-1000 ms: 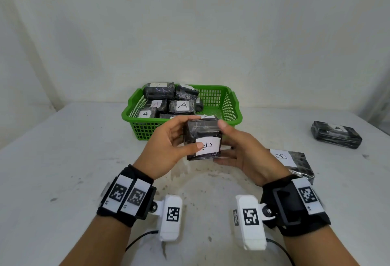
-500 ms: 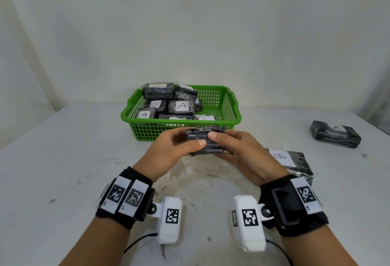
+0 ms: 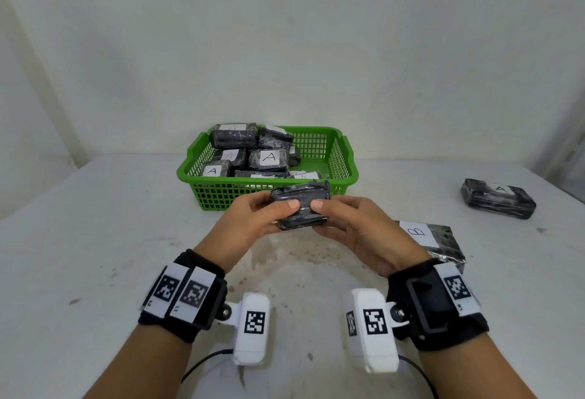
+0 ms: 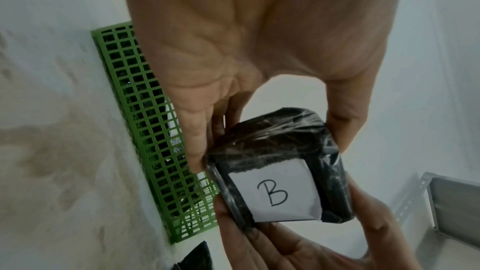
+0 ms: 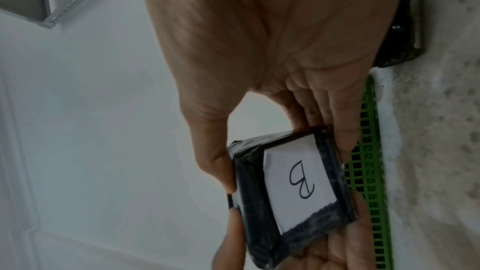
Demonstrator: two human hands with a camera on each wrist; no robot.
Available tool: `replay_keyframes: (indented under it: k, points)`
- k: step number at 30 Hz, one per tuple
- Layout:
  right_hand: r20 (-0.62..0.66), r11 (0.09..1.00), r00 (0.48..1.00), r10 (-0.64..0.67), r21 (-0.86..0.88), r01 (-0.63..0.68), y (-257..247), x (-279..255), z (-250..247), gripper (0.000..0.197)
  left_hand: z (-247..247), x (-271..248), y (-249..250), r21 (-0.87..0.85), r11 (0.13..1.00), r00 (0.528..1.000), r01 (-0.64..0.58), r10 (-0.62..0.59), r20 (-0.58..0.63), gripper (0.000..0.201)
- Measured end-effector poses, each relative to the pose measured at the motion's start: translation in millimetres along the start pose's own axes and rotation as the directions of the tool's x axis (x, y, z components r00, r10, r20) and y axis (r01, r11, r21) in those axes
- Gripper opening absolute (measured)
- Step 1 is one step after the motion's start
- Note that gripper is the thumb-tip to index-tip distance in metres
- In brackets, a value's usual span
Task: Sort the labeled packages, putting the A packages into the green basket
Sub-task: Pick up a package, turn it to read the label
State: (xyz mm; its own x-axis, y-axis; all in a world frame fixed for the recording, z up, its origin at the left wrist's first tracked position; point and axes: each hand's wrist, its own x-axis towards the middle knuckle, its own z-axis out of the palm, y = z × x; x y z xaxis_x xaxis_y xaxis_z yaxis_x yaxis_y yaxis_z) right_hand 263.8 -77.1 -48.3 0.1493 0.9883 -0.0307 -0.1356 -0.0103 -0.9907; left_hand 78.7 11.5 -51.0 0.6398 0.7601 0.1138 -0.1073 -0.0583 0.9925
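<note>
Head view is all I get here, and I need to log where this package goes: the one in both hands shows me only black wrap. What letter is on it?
Observer: The held package carries a white label marked B, plain in the left wrist view; it faces down toward the wrists.
Operator: So the label is on the underside?
Observer: Yes. In the right wrist view the label faces the camera below the right hand.
Operator: Is the left hand really gripping it?
Observer: The left hand has its thumb on one edge and fingers on the opposite edge, beside the green basket.
</note>
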Motion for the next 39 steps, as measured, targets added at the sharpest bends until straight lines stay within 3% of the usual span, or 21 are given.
replay_keyframes:
  k: [7, 10, 14, 17, 20, 23, 29, 39]
  points:
    - [-0.025, 0.999, 0.999, -0.029, -0.025, 0.028, -1, 0, 3, 0.058, 0, -1, 0, 0.034, 0.999, 1.000, 0.001, -0.001, 0.000, 0.060]
    - [-0.019, 0.986, 0.997, -0.074, -0.153, 0.071, -3, -2, 0, 0.061, 0, -1, 1, 0.030, 0.999, 0.998, 0.025, -0.024, -0.056, 0.055]
    - [0.043, 0.944, 0.981, -0.190, -0.267, 0.195, -5, -6, -2, 0.055, 2, -3, 5, 0.021, 0.996, 0.991, 0.089, -0.087, -0.098, 0.056]
    - [-0.066, 0.908, 0.956, -0.286, -0.339, 0.248, -1, -1, 0, 0.040, 2, -3, 6, 0.058, 0.990, 0.989, 0.132, -0.127, -0.075, 0.074]
    - [-0.196, 0.971, 0.956, -0.218, -0.140, 0.192, 1, 1, 0, 0.028, 3, -3, 6, 0.035, 0.990, 0.989, 0.138, -0.135, -0.064, 0.074]
    - [-0.219, 0.992, 0.969, -0.115, 0.020, 0.123, 1, 1, 1, 0.031, 4, -2, 5, -0.031, 0.994, 0.989, 0.107, -0.109, -0.099, 0.043]
    - [-0.182, 0.991, 0.980, -0.082, -0.120, 0.060, -2, -1, 0, 0.031, 1, -1, 3, 0.054, 0.995, 0.991, 0.078, -0.072, -0.111, 0.028]
    - [-0.243, 0.965, 0.964, -0.106, -0.258, 0.041, -11, 3, -5, 0.028, 2, 4, 16, 0.208, 0.973, 0.993, 0.104, -0.090, -0.074, 0.034]
